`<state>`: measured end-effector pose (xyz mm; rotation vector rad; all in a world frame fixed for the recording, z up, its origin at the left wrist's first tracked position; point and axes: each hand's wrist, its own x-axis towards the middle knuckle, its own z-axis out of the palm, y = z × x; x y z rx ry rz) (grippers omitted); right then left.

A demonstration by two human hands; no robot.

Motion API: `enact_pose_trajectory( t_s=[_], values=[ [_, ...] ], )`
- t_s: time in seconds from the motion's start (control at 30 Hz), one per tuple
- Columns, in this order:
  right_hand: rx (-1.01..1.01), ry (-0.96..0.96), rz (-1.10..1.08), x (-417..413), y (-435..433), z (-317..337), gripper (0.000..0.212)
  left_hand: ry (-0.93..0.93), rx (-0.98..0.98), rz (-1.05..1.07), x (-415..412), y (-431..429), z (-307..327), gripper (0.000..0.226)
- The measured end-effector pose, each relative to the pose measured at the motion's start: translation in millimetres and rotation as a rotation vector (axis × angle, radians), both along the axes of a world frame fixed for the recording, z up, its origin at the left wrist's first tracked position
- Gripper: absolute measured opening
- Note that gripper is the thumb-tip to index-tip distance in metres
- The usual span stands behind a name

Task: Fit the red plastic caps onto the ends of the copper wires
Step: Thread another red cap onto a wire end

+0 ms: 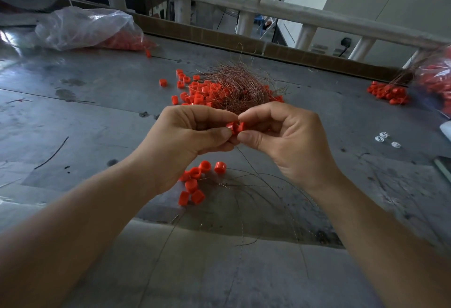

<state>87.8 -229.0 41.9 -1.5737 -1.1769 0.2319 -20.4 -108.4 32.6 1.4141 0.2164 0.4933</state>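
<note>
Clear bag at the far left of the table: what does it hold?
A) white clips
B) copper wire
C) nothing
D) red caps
D: red caps show through the clear bag, heaped toward its right end.

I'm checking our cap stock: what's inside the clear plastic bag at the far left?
The clear plastic bag holds red caps, heaped at its right end; one loose cap lies just outside. The crumpled, glaring film hides how far the heap reaches.
</note>
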Motion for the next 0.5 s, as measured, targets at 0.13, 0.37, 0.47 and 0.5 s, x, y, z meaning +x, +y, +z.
enact_pose_trajectory(
  t_s=[0.13, 0.37, 0.47, 0.5],
  values=[
    [0.009, -0.035, -0.010, -2.8, 0.0, 0.4, 0.025, 0.006, 0.045, -0.007, -0.3, -1.0, -0.7, 0.023],
    [-0.001, -0.078, -0.040, -3.7, -1.9, -0.2, 0.022, -0.006, 0.053, 0.021, -0.1, -1.6, -1.7, 0.024],
    [-0.001, -0.101, -0.060, -3.6, -2.5, 0.6, 0.024, -0.002, 0.071, 0.023, 0.2, -2.8, -0.7, 0.025],
    [-0.004, -0.108, -0.066, -3.8, -2.3, 0.7, 0.025, 0.002, 0.080, 0.024, 0.2, -3.1, -0.4, 0.024]
  ],
)
